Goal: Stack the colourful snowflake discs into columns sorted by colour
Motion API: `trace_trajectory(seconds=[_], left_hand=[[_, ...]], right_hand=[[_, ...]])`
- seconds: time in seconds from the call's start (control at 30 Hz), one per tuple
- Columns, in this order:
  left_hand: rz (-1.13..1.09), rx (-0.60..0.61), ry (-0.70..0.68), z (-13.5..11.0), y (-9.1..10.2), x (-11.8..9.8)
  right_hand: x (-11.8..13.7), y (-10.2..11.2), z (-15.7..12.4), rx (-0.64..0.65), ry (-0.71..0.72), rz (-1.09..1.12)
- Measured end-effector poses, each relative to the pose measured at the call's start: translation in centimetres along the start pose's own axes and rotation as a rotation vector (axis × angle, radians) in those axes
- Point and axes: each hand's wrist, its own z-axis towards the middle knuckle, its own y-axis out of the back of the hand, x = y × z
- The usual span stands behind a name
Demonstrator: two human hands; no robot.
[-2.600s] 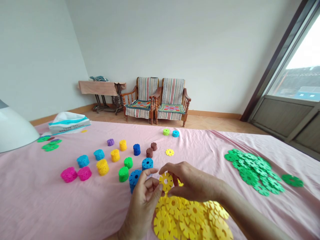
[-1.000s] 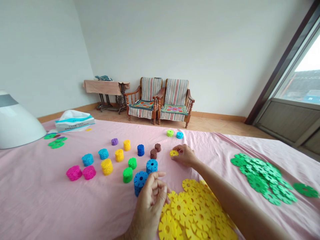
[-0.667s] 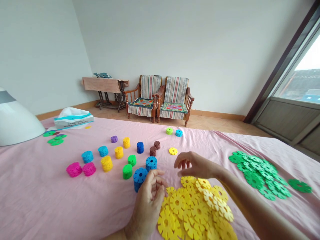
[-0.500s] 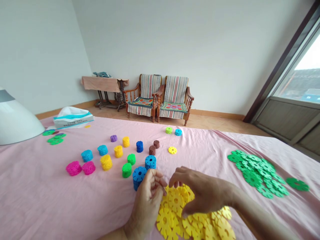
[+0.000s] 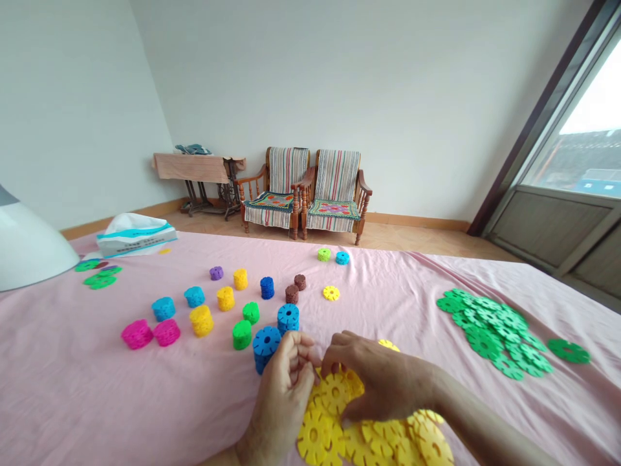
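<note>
Blue disc stack [image 5: 266, 344] stands just beside my left hand [image 5: 280, 395], its fingers curled together, though I can't tell whether they hold anything. My right hand [image 5: 383, 378] lies spread over the loose yellow snowflake discs [image 5: 317, 437], its grip unclear. Green discs [image 5: 490, 336] sit well apart on the pink sheet [image 5: 97, 388].

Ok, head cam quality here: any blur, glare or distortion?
Head view: strong wide-angle distortion leans the window frame; sky through the window blown out white; soft, even light on the pink sheet; right hand fairly sharp.
</note>
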Motion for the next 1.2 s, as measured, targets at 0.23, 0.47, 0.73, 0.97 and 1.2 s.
trace_trajectory(seconds=[0.23,0.47,0.73,0.97,1.2], left_hand=[[-0.023,-0.017,0.011,0.0,0.0,-0.1],[-0.006,-0.016,0.009,0.0,0.0,-0.1],[0.012,-0.016,0.012,-0.1,-0.1,0.0],[-0.016,-0.033,0.032,-0.1,-0.1,0.7],[-0.012,-0.017,0.033,0.0,0.0,0.8]], right_hand=[[0.9,0.1,-0.1,-0.031,0.012,-0.035],[1.5,0.0,-0.3,-0.038,0.03,-0.088],[-2.1,1.9,0.4,-0.25,-0.011,0.026],[-8.9,1.8,5.4,-0.648,-0.298,-0.032],[-11.6,0.6,8.5,-0.658,-0.357,-0.008]])
